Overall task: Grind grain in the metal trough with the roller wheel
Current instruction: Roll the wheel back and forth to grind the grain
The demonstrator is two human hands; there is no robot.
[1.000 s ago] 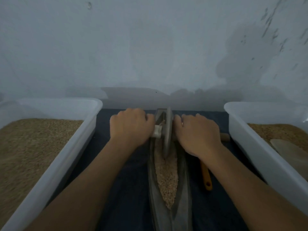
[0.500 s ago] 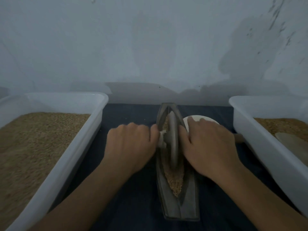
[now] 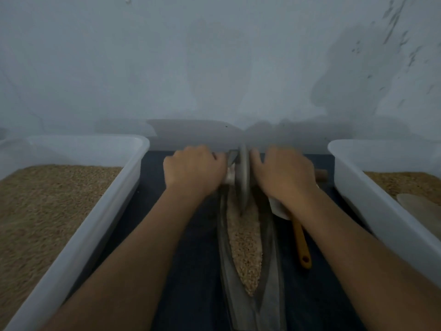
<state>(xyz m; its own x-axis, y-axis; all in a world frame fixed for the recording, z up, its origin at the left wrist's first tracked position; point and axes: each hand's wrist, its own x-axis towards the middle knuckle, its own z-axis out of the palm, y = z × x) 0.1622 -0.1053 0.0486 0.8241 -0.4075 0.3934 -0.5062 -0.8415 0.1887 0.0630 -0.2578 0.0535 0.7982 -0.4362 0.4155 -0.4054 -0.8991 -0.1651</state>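
Roller wheel (image 3: 242, 177) stood at trough (image 3: 274, 271) far end; grain (image 3: 244, 244) lay nearward along trough's axis; left hand (image 3: 194, 169) and right hand (image 3: 284, 170) fingers clamped on axle.

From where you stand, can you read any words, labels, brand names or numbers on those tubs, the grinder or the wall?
None: no text shows anywhere.
White plastic tub of grain on the left: plain walls.
White plastic tub on the right: plain.
Grey metal roller wheel and long metal trough: no marks.
Yellow-orange handle: none.
Pale wall: only stains and scuffs.
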